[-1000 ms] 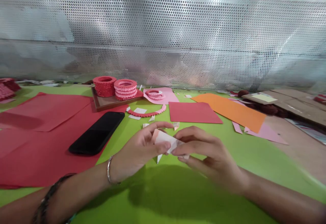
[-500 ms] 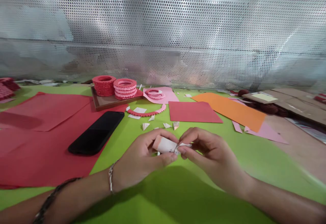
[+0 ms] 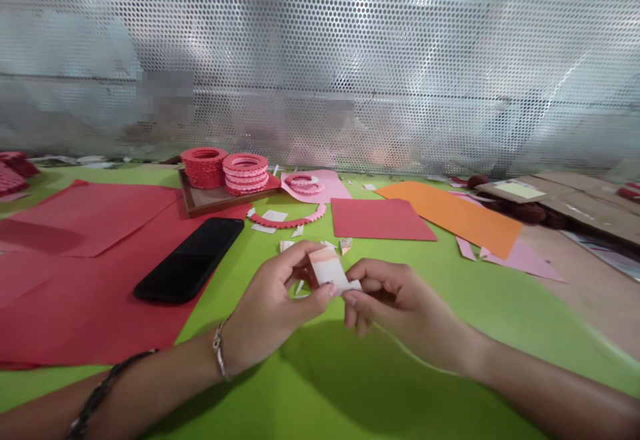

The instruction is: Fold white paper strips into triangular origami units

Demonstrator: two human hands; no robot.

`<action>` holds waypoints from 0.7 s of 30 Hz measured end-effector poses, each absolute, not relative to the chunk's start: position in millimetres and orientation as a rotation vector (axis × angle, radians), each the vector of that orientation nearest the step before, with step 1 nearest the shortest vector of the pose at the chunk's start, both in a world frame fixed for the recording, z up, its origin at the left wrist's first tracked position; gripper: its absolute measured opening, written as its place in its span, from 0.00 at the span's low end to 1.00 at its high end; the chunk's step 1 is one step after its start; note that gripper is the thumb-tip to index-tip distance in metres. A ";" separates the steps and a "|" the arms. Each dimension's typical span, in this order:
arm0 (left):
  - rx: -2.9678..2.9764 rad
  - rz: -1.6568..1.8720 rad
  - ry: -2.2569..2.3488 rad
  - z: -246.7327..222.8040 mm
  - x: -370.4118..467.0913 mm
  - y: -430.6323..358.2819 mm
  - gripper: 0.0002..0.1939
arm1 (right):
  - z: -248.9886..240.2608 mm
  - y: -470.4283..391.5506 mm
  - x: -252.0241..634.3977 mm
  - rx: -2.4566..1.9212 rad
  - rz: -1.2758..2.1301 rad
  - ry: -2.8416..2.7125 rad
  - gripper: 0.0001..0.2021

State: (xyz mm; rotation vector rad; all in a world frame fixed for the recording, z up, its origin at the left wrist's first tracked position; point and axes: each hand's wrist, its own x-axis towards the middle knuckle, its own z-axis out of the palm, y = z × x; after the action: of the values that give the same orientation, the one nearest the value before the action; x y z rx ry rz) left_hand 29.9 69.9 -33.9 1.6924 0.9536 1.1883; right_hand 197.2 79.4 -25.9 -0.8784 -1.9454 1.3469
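Observation:
A small folded piece of white paper (image 3: 327,268) with a pale orange edge is held above the green table. My left hand (image 3: 280,297) is closed on it, thumb in front and fingers behind. At its lower right sticks out a narrow folded flap, between the curled thumb and forefinger of my right hand (image 3: 395,297). The right fingers pinch around that flap. Small folded paper scraps (image 3: 346,246) lie just beyond the hands, some partly hidden by them.
A black phone (image 3: 190,260) lies on red sheets (image 3: 115,287) to the left. Behind it, a brown tray (image 3: 200,205) bears stacked red and pink rings (image 3: 246,173). Red card (image 3: 383,220) and orange paper (image 3: 455,217) lie ahead. A perforated metal screen (image 3: 320,60) stands behind.
The paper has turned more upright, and its orange edge has moved up. My right fingers have shifted slightly and now curl lower by the paper's lower right end.

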 end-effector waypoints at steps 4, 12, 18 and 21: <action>1.755 1.128 0.979 -33.6 28.8 70.3 0.10 | -28.7 77.1 196.8 -0.818 1.286 -1.928 0.05; 2.236 1.077 1.131 -33.0 26.8 73.3 0.09 | -34.4 79.3 196.1 -0.823 0.988 -2.084 0.03; 2.484 0.785 1.034 -37.3 27.7 69.1 0.06 | -28.7 78.6 198.0 -0.778 0.747 -2.120 0.03; 2.443 0.844 1.072 -35.7 27.8 66.5 0.07 | -26.9 75.0 197.7 -0.769 0.940 -1.984 0.04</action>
State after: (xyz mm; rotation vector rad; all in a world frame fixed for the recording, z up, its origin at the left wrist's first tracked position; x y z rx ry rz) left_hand 27.8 66.5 -35.7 2.4426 1.0719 0.8438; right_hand 197.7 75.0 -26.9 -0.7685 -1.9841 0.9401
